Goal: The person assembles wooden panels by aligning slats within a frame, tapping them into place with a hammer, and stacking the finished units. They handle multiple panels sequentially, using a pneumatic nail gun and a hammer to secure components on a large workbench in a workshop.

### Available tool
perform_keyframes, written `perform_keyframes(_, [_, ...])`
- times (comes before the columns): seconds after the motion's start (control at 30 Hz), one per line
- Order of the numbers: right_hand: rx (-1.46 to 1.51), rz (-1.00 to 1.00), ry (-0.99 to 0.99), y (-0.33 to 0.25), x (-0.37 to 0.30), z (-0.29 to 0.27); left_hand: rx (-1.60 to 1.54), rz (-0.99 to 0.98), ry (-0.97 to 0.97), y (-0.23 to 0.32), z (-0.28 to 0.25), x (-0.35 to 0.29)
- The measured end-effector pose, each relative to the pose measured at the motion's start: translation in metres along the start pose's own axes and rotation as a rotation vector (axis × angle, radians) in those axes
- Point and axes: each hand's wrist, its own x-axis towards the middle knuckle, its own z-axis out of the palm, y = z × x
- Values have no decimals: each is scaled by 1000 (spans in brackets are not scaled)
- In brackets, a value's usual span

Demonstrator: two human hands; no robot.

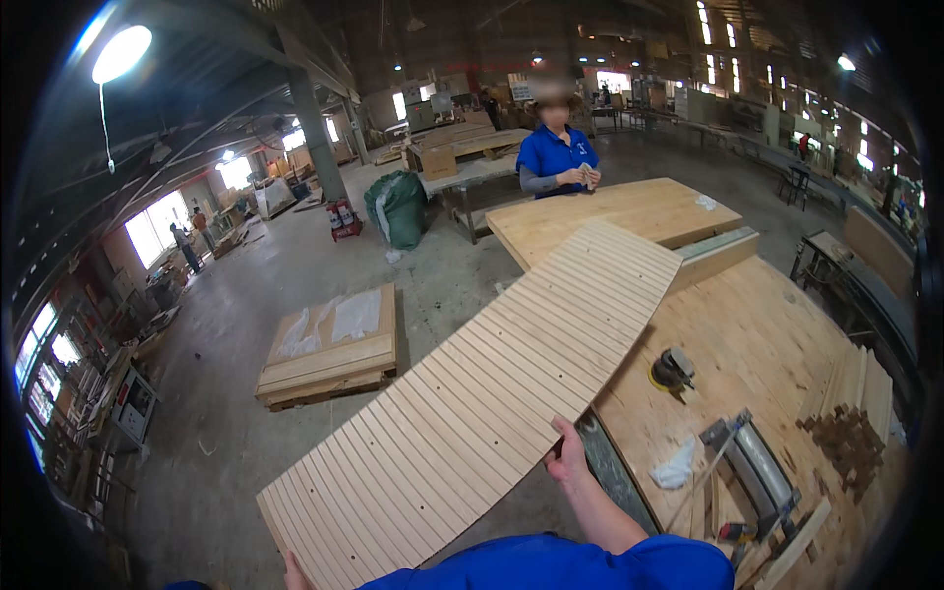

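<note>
A long, pale wooden panel (472,383) with parallel grooves and several small dark holes slants across the view. Its far end lies over the workbench (728,324), while the near end hangs out past the bench over the floor. My right hand (566,454) is closed on the panel's right edge, the thumb at the top side. At the near left corner only part of my left hand (296,572) shows, gripping the panel's edge; most of its fingers are hidden. On the bench, right of the panel, stands a dark handheld sander (673,369).
A white cloth (675,464), a metal frame with a roller (755,470) and stacked wood strips (848,423) lie on the bench. Across it, beside a wooden board (629,208), stands a person in blue (557,147). Boards on a pallet (329,344) and a green sack (396,208) are left.
</note>
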Motion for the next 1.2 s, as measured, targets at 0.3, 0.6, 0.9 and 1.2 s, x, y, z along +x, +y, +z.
perform_keyframes(0.3, [6,-22,107,-2,145,24,9,-76,-152,62,100,111])
perform_keyframes(0.6, [-123,-264,141,-84,249,68,60,-229,-659,128,359,222])
perform_keyframes(0.9, [-2020,-429,475,-45,158,18,9,-465,-835,125,634,304])
perform_keyframes(1.2, [-2738,-492,617,-62,77,25,87,-287,-968,88,742,242])
